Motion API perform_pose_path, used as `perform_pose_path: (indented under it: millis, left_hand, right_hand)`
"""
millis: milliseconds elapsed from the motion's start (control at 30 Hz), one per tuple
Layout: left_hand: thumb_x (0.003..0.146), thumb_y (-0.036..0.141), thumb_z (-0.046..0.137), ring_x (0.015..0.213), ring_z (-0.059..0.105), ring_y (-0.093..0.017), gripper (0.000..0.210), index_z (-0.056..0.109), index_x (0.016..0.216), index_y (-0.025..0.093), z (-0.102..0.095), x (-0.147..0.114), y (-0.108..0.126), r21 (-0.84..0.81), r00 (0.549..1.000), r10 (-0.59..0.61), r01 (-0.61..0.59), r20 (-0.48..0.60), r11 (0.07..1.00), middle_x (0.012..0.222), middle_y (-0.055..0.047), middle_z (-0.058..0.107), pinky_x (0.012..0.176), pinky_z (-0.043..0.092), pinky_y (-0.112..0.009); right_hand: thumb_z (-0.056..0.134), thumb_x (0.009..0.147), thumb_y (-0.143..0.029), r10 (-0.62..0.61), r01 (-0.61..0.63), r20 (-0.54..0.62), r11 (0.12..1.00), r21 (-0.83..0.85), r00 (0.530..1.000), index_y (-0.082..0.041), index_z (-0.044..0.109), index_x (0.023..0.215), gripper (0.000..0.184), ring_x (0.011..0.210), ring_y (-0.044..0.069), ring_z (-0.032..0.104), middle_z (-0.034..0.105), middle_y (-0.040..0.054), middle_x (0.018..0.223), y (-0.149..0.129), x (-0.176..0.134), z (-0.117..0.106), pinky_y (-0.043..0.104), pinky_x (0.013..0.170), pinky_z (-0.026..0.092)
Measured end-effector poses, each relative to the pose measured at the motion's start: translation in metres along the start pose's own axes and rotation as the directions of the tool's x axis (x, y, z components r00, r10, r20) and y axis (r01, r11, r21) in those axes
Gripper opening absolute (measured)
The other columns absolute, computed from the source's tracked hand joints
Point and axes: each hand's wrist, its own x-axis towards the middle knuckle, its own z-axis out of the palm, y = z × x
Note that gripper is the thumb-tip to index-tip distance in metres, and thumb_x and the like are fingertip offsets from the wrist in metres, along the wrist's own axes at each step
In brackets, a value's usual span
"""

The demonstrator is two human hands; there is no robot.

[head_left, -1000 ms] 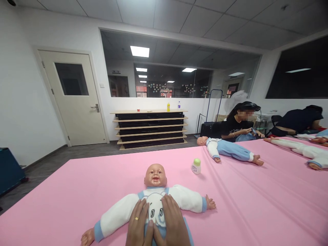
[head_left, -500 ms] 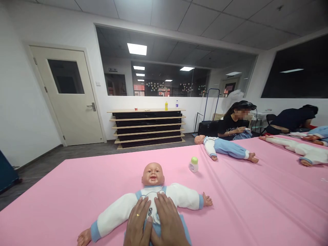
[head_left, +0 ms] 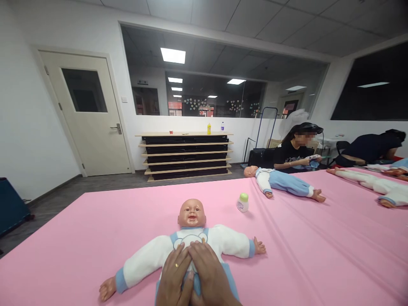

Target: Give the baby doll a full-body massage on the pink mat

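Note:
A baby doll [head_left: 191,213] in a white and light-blue outfit lies on its back on the pink table cover [head_left: 95,229], arms spread wide and head away from me. My left hand [head_left: 175,272] rests flat on its chest, a gold ring on one finger. Beside it, my right hand [head_left: 208,270] lies on the chest too, fingers outstretched. The fingertips of both hands nearly meet, and the thumbs are close together lower down. Much of the doll's belly is hidden under my hands. A small white bottle with a green cap [head_left: 242,202] stands to the right of the doll's head.
Another doll in blue trousers [head_left: 287,182] lies farther back on the right, with a white-clad doll [head_left: 360,180] beyond it. A seated person [head_left: 293,148] handles cloth behind the table; another person [head_left: 371,148] leans over at far right. Stacked boards [head_left: 188,155] stand by the wall.
My hands have drawn closer together on the doll's chest, fingers nearer to each other. The view has shifted slightly. The seated person's hands have lifted the cloth a little.

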Motion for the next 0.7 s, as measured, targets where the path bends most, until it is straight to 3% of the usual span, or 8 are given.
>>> perform_pose_path:
  millis: [100, 167, 267, 367, 500, 600, 700]
  left_hand:
    - [0.093, 0.024, 0.047, 0.133, 0.047, -0.026, 0.049, 0.046, 0.141, 0.024, 0.004, -0.005, -0.002, 0.045, 0.993, -0.114, 0.114, -0.008, 0.992, 0.142, -0.008, 0.053, 0.101, 0.05, -0.046]
    - [0.092, 0.025, 0.048, 0.131, 0.049, -0.027, 0.044, 0.052, 0.136, 0.023, 0.002, -0.007, -0.002, 0.016, 0.991, -0.119, 0.121, -0.067, 0.993, 0.139, -0.009, 0.055, 0.1, 0.051, -0.046]
    - [0.093, 0.032, 0.048, 0.118, 0.06, -0.025, 0.036, 0.062, 0.125, 0.024, -0.007, -0.003, 0.001, -0.083, 0.99, 0.09, -0.1, -0.109, 0.992, 0.124, -0.009, 0.065, 0.097, 0.053, -0.041]
    - [0.093, 0.035, 0.047, 0.111, 0.064, -0.023, 0.039, 0.06, 0.127, 0.022, -0.017, 0.007, 0.007, -0.122, 0.976, 0.208, -0.214, -0.063, 0.969, 0.118, -0.009, 0.068, 0.095, 0.053, -0.037]
    - [0.092, 0.031, 0.048, 0.119, 0.059, -0.023, 0.046, 0.051, 0.136, 0.019, -0.018, 0.013, 0.01, -0.047, 0.991, 0.131, -0.131, 0.015, 0.99, 0.129, -0.009, 0.064, 0.099, 0.051, -0.038]
    - [0.092, 0.028, 0.048, 0.128, 0.053, -0.024, 0.052, 0.044, 0.143, 0.021, -0.008, 0.007, 0.008, 0.027, 0.998, 0.04, -0.042, 0.041, 0.999, 0.136, -0.008, 0.059, 0.102, 0.049, -0.043]
    - [0.092, 0.025, 0.048, 0.134, 0.047, -0.026, 0.053, 0.042, 0.144, 0.023, 0.0, -0.002, 0.003, 0.059, 0.996, -0.087, 0.086, 0.012, 0.995, 0.142, -0.008, 0.054, 0.102, 0.048, -0.046]
  right_hand:
    - [0.051, 0.078, -0.026, 0.089, -0.092, -0.04, 0.992, -0.085, 0.995, -0.01, 0.044, 0.14, 0.065, 0.132, 0.033, 0.046, 0.051, 0.017, 0.14, 0.002, -0.008, 0.005, 0.051, 0.107, 0.042]
    - [0.051, 0.081, -0.029, 0.096, -0.11, -0.121, 0.987, -0.121, 0.988, -0.009, 0.044, 0.139, 0.061, 0.132, 0.035, 0.046, 0.051, 0.0198, 0.139, 0.003, -0.01, 0.005, 0.053, 0.105, 0.043]
    - [0.045, 0.084, -0.02, -0.081, 0.064, -0.17, 0.993, -0.104, 0.982, -0.011, 0.047, 0.135, 0.051, 0.122, 0.03, 0.055, 0.061, 0.0167, 0.125, 0.002, -0.005, -0.002, 0.048, 0.101, 0.048]
    - [0.041, 0.081, -0.011, -0.169, 0.172, -0.063, 0.985, 0.035, 0.984, -0.011, 0.052, 0.128, 0.049, 0.106, 0.021, 0.063, 0.067, 0.013, 0.11, -0.001, 0.005, -0.009, 0.035, 0.094, 0.054]
    - [0.048, 0.071, -0.021, -0.057, 0.049, 0.07, 0.992, 0.116, 0.996, -0.009, 0.05, 0.133, 0.064, 0.118, 0.026, 0.058, 0.06, 0.0157, 0.129, -0.004, 0.008, -0.009, 0.041, 0.101, 0.05]
    - [0.05, 0.069, -0.021, 0.031, -0.035, 0.08, 0.998, 0.046, 0.996, -0.013, 0.043, 0.142, 0.074, 0.128, 0.028, 0.051, 0.052, 0.0124, 0.141, -0.004, 0.004, -0.003, 0.047, 0.109, 0.042]
    - [0.05, 0.075, -0.021, 0.075, -0.072, 0.038, 0.995, -0.073, 0.996, -0.011, 0.04, 0.144, 0.071, 0.133, 0.031, 0.046, 0.048, 0.0152, 0.144, -0.003, -0.002, 0.001, 0.05, 0.107, 0.044]
